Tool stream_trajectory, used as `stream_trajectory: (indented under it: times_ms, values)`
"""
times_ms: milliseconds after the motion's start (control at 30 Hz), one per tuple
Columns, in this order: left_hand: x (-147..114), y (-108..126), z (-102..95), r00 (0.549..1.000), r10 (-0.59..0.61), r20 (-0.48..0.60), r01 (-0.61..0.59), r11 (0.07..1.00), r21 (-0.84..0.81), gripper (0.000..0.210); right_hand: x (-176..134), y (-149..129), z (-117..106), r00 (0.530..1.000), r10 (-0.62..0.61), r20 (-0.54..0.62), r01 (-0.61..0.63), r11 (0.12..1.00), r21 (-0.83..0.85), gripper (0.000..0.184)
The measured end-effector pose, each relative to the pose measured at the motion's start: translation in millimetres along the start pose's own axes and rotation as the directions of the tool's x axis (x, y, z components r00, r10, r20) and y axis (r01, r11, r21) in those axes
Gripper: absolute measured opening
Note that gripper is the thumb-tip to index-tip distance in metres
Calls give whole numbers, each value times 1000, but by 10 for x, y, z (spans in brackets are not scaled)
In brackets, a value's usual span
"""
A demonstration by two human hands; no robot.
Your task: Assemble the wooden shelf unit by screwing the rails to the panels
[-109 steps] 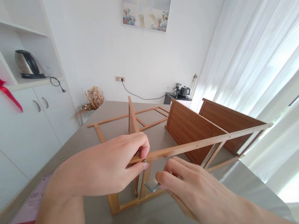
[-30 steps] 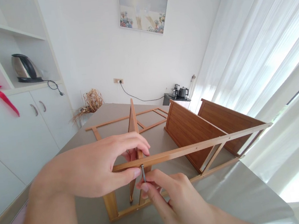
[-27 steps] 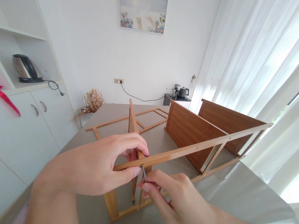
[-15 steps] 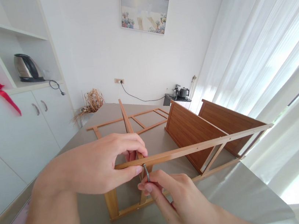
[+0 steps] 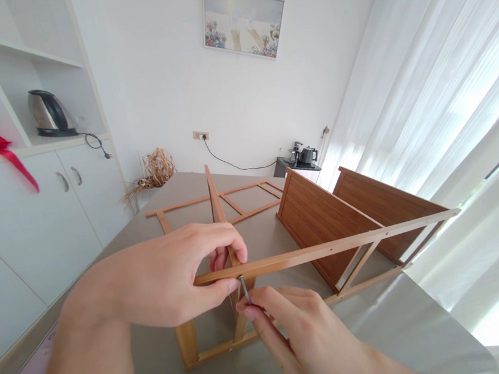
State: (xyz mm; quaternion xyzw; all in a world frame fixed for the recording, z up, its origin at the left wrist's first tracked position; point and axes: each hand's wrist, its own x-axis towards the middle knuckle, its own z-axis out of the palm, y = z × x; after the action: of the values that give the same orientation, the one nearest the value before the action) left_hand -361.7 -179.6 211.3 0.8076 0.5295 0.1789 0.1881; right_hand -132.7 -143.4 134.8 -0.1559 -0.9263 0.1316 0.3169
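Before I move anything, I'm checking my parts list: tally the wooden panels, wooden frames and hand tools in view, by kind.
Wooden panels: 3
Ladder-shaped wooden frames: 2
Hex key: 1
Total: 6

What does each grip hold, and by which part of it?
The right grip holds a metal hex key by its lower part; the left grip holds the upper wooden rail near its left end, beside the upright board.

Shot from a head-worn cam, tipped forward and down, pretty close over left hand (image 5: 176, 275) and right hand (image 5: 307, 330), looking across the bench (image 5: 390, 331) to the far wall (image 5: 145, 71), cabinets (image 5: 13, 226) left, curtains (image 5: 429, 81) right.
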Motion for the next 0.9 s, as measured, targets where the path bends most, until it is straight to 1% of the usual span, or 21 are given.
stream_trajectory:
  times_ms: [167, 300, 400, 500, 600, 733, 833, 900]
  values:
    - [2, 43, -9, 999, -32, -13, 32, 999, 4, 16, 26, -2, -48, 999, -6, 38, 8, 997, -72, 16]
    - [-7, 115, -20, 996, -90, -14, 90, 996, 9, 19, 21, -15, -43, 999, -39, -7, 38, 993, -110, 16]
    - [-14, 133, -15, 995, -104, -5, 104, 994, 15, 19, 8, -39, -5, 999, -1, -33, -1, 996, -84, 15]
    - [-13, 106, -7, 997, -76, -3, 76, 997, 18, 18, 11, -74, 50, 992, 128, 17, -129, 990, 56, 16]
    - [-3, 74, -10, 997, -74, 10, 73, 997, 16, 17, 36, -113, 95, 968, 241, 73, -251, 944, 215, 16]
    - [7, 50, -13, 997, -67, 36, 67, 998, -5, 17, 84, -150, 106, 952, 296, 85, -307, 889, 339, 22]
    - [6, 38, -5, 998, -44, 41, 45, 999, -27, 13, 104, -163, 101, 934, 333, 129, -353, 806, 475, 23]
    - [4, 32, 2, 998, -44, 46, 45, 998, -38, 13, 114, -170, 109, 917, 349, 194, -394, 713, 581, 24]
